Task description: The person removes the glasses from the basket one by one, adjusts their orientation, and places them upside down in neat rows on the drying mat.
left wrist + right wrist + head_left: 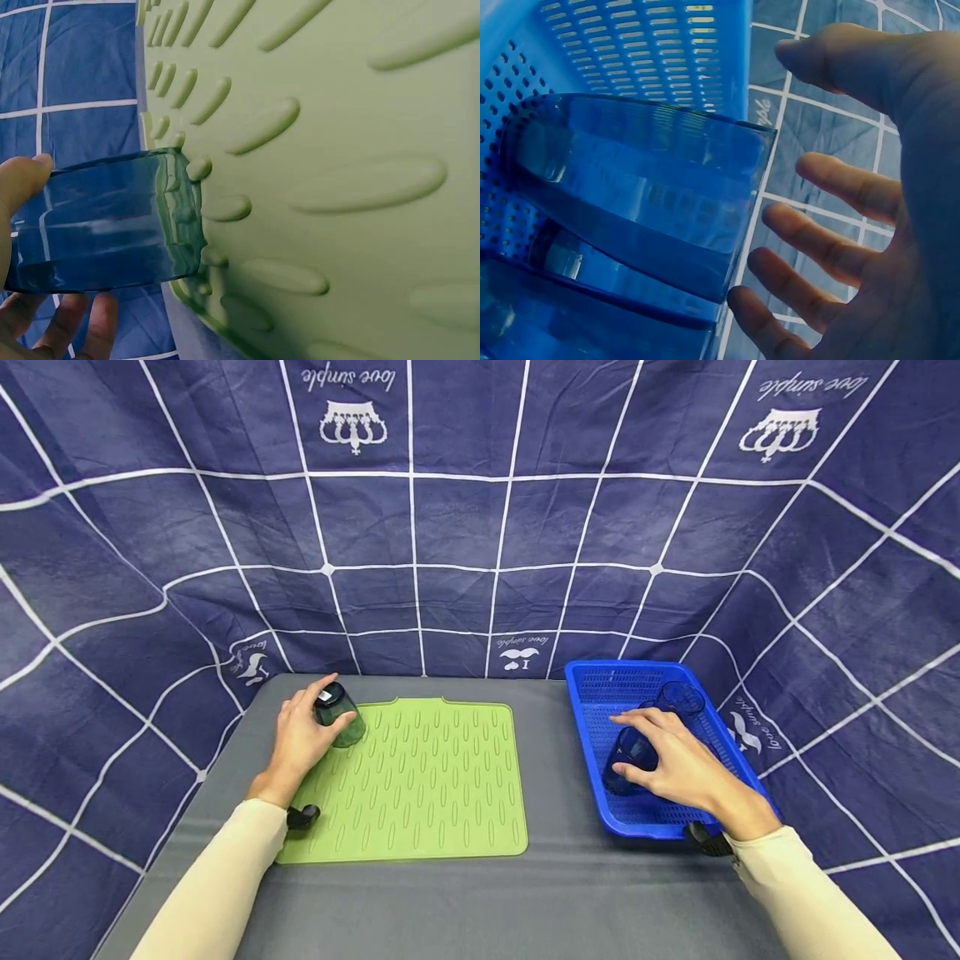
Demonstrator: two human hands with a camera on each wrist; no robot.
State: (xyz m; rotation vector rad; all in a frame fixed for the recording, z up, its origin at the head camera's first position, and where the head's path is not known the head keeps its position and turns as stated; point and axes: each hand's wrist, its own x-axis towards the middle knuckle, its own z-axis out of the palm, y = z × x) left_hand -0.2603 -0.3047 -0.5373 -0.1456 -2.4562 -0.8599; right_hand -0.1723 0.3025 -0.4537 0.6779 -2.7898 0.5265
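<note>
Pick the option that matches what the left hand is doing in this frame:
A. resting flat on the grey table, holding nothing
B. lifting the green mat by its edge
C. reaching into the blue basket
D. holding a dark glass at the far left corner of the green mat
D: the left hand grips a dark glass at the far left corner of the green mat, while the right hand is over the blue basket.

A grey worktop [480, 902] fills the lower part of the head view. Behind it and along both sides hangs a dark blue cloth backdrop [465, 518] crossed by a white grid of lines. White crown emblems [352, 427] with the words "love simple" are printed on the cloth, upside down, near the top, and smaller white moustache and bird prints sit lower, close to the worktop's far edge.
</note>
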